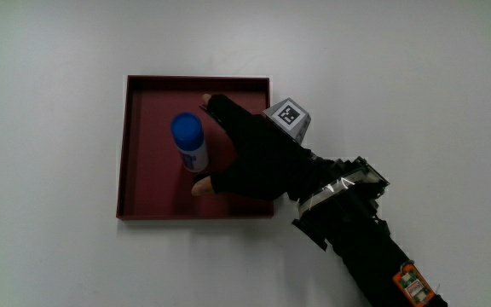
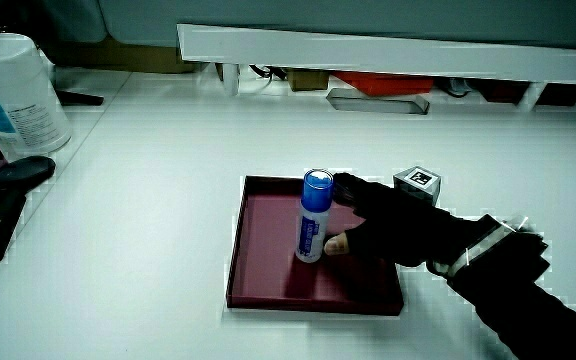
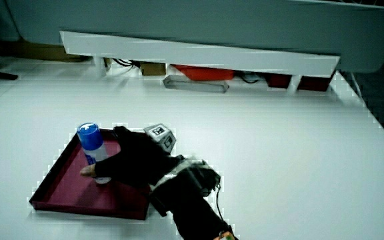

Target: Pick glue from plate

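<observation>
1. Maroon plate [image 1: 135, 153] on a white table [image 1: 49, 51]; the glue [image 1: 190, 142] stands in it, with the hand [image 1: 250, 158] at its 3 o'clock, fingers [image 1: 201, 187] cupped loosely around it.
2. In both side views, the glue stands upright and a low white partition [image 2: 388, 50] runs along the table's edge.
3. In a side view, a tub [image 2: 18, 90] and a stapler [image 2: 3, 205].

Hidden and cut-off items, placed relative to the plate [image 1: 147, 209]:

- Hand [image 1: 250, 158]: covering the part of the plate floor beside the glue [image 1: 190, 142]; whether its fingertips are pressing the tube is not resolvable.
- Glue label print: too small to read in all views.
- Forearm [image 1: 373, 256]: running off the picture's edge in the main view.
- White tub [image 2: 18, 95] and black tool [image 2: 3, 200], well apart from the plate: both being clipped by the edge in a side view; the tool is possibly a stapler.
</observation>
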`<state>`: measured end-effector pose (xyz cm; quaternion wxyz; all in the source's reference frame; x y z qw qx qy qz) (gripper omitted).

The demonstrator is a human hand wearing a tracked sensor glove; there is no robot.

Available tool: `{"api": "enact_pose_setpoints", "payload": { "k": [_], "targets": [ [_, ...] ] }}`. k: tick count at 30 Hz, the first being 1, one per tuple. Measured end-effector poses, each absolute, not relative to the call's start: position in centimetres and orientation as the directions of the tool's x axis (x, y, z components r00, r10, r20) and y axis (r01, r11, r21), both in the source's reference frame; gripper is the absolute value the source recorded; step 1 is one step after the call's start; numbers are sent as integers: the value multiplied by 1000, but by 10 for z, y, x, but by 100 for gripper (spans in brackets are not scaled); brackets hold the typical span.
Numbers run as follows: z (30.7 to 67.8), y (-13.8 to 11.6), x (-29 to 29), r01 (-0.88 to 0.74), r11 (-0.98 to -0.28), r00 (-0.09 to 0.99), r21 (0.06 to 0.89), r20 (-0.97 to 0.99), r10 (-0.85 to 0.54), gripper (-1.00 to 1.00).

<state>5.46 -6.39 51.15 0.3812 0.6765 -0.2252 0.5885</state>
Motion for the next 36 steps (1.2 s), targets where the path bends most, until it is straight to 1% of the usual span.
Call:
{"api": "enact_pose_setpoints", "payload": {
  "k": [2, 5, 6, 7, 10, 11, 12, 18, 19, 20, 23, 30, 32, 33, 36],
  "targets": [
    [511, -63, 55, -740, -621, 204, 258, 966, 158, 0],
    [512, -65, 55, -737, -629, 191, 247, 969, 156, 0],
    [513, -66, 55, -737, -636, 174, 228, 974, 147, 6],
    [512, -66, 55, -734, -637, 169, 235, 972, 164, 11],
    [512, -67, 56, -721, -660, 136, 214, 976, 168, 28],
    [515, -68, 56, -714, -669, 144, 206, 978, 148, 33],
    [515, -68, 56, -712, -673, 123, 200, 979, 162, 39],
    [516, -67, 55, -684, -710, 100, 169, 985, 138, 72],
    [516, -67, 56, -675, -718, 115, 170, 985, 125, 78],
    [516, -66, 55, -670, -726, 99, 156, 988, 120, 83],
    [515, -66, 55, -661, -734, 102, 156, 988, 117, 100],
    [512, -63, 58, -641, -758, 85, 120, 993, 86, 100],
    [508, -65, 62, -638, -761, 56, 119, 993, 108, 100],
    [505, -65, 64, -635, -765, 23, 102, 993, 113, 100],
    [497, -69, 75, -625, -775, -11, 93, 992, 128, 100]
  ]
}}
